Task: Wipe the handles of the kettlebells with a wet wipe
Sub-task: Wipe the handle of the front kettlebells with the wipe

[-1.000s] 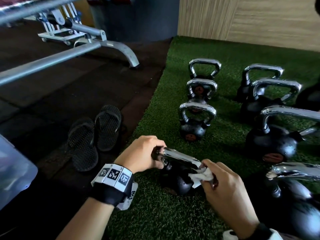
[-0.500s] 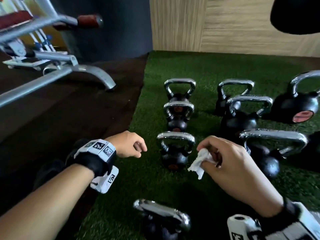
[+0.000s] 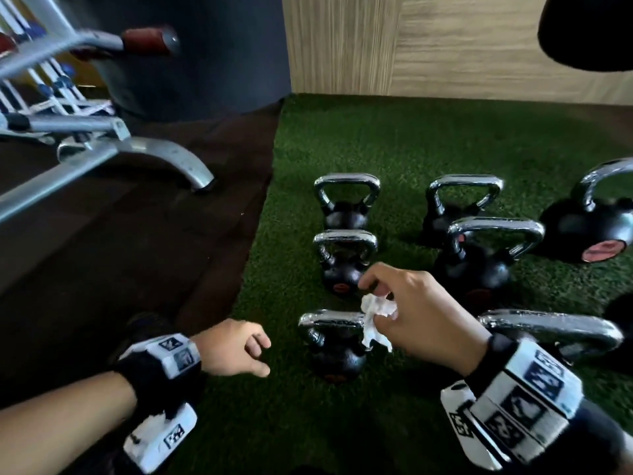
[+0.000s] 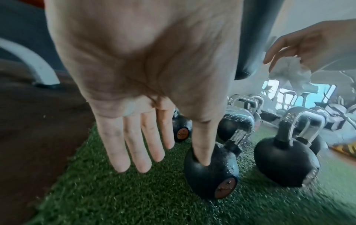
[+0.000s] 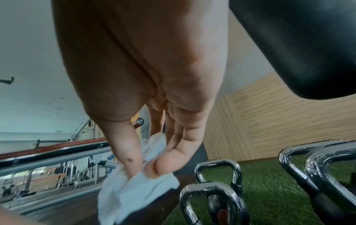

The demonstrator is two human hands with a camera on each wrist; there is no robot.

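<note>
Black kettlebells with chrome handles stand in rows on green turf point(image 3: 411, 149). The nearest in the left row point(image 3: 334, 358) has its handle point(image 3: 329, 318) just in front of my hands. My right hand point(image 3: 380, 296) pinches a crumpled white wet wipe point(image 3: 375, 311) between thumb and fingers, and the wipe hangs at the right end of that handle; whether it touches is unclear. In the right wrist view the wipe point(image 5: 134, 191) sits between thumb and fingertips point(image 5: 165, 166). My left hand point(image 3: 253, 351) hovers left of the kettlebell point(image 4: 210, 175), holding nothing, its fingers point(image 4: 134, 146) straight.
Two more small kettlebells point(image 3: 342, 269) point(image 3: 346, 204) line up behind. Larger ones point(image 3: 479, 265) point(image 3: 596, 231) point(image 3: 551, 330) crowd the right. A metal bench leg point(image 3: 178, 159) stands on the dark rubber floor point(image 3: 137, 252) at left. A wood-panel wall point(image 3: 445, 46) closes the back.
My left hand let go of the closest kettlebell's handle. Both hands moved forward to the following kettlebell in the left row, the right one carrying the wipe over its handle.
</note>
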